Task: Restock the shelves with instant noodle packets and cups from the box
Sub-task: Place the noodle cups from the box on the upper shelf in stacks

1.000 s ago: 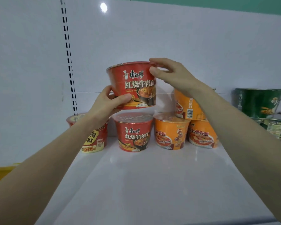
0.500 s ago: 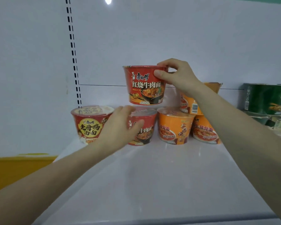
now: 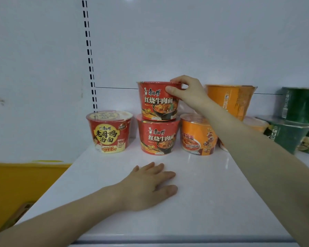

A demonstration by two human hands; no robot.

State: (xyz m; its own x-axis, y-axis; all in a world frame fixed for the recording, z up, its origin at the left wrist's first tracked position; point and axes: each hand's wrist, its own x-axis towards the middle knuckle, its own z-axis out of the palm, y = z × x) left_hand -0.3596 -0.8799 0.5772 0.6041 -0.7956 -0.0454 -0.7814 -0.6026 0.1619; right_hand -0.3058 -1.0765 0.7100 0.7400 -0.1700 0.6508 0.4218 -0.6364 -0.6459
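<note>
A red beef noodle cup [image 3: 158, 101] stands stacked on a second red beef cup [image 3: 158, 137] at the back of the white shelf [image 3: 203, 202]. My right hand [image 3: 185, 91] grips the upper cup's rim from the right, thumb on its front wall and fingers over the lid. My left hand [image 3: 148, 186] lies flat on the shelf in front of the cups, fingers spread, holding nothing. A red and yellow chicken noodle cup [image 3: 109, 131] stands alone to the left.
Orange cups [image 3: 197, 135] stand right of the red stack, with another orange cup [image 3: 230, 100] stacked behind my right forearm. Green cups [image 3: 300, 104] sit stacked at the far right. A slotted upright [image 3: 89, 56] runs up the white back panel. A yellow surface [image 3: 21, 184] lies lower left.
The red cup came down onto the lower red cup. My left hand let go of it, dropped and now lies flat on the shelf.
</note>
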